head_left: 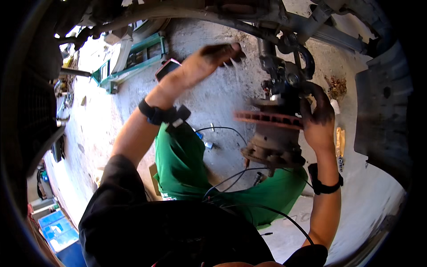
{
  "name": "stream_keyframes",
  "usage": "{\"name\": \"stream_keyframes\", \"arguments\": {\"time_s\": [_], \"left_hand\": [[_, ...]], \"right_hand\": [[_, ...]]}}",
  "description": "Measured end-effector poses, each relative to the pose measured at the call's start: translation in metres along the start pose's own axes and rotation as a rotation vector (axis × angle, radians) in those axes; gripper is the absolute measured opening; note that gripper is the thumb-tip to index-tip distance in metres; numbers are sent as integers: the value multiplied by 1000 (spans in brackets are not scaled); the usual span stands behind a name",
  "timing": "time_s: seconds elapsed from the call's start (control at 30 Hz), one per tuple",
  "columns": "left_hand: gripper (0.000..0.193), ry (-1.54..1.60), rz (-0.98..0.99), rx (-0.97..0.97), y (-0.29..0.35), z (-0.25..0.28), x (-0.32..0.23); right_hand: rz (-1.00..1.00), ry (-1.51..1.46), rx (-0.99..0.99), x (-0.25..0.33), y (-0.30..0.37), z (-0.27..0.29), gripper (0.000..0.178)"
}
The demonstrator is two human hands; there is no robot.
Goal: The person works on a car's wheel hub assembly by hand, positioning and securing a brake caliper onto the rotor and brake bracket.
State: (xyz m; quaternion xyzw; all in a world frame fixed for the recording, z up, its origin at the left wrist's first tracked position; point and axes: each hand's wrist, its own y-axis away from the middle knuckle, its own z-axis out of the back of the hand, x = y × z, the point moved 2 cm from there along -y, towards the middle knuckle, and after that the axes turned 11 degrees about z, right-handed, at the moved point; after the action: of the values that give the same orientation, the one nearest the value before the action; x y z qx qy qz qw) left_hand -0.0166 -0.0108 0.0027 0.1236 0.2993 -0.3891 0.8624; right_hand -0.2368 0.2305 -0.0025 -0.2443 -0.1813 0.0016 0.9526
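Note:
A brake disc [267,118] with a rusty vented edge stands edge-on right of centre. Its dark brown hub [275,140] faces my legs. Behind the disc is a dark, greasy steering knuckle [291,80] with joints. My right hand [319,111], its fingers blackened, curls round the knuckle's right side, close to the disc's edge; part of its grip is hidden. Out to the left of the knuckle, my left hand [222,54] is raised in the air. Its dirty fingers are stretched out, a little blurred, and seem to hold nothing.
A suspension bar [178,14] crosses overhead. Dark wheel-well panels flank both sides. On the concrete floor are a green metal frame [133,64], a dark tray [168,69] and a tool [340,149]. Black cables [271,211] run over my green-trousered legs. A blue box [60,231] stands lower left.

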Motion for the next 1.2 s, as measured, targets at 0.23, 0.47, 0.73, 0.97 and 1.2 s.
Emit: {"name": "stream_keyframes", "arguments": {"time_s": [0.23, 0.47, 0.73, 0.97, 1.2], "left_hand": [[38, -402, -172, -496, -132, 66, 46], [31, -510, -297, -197, -201, 62, 87], [37, -314, -121, -423, -198, 56, 105], [43, -426, -155, -411, -204, 49, 100], [30, -400, -204, -410, -185, 45, 64]], "right_hand": [[-213, -201, 10, 9, -16, 13, 39], [-240, -234, 26, 11, -18, 4, 38], [-200, -123, 30, 6, -16, 4, 42], [-219, -116, -8, 6, -12, 10, 42], [-380, -202, 70, 7, -9, 12, 55]]}}
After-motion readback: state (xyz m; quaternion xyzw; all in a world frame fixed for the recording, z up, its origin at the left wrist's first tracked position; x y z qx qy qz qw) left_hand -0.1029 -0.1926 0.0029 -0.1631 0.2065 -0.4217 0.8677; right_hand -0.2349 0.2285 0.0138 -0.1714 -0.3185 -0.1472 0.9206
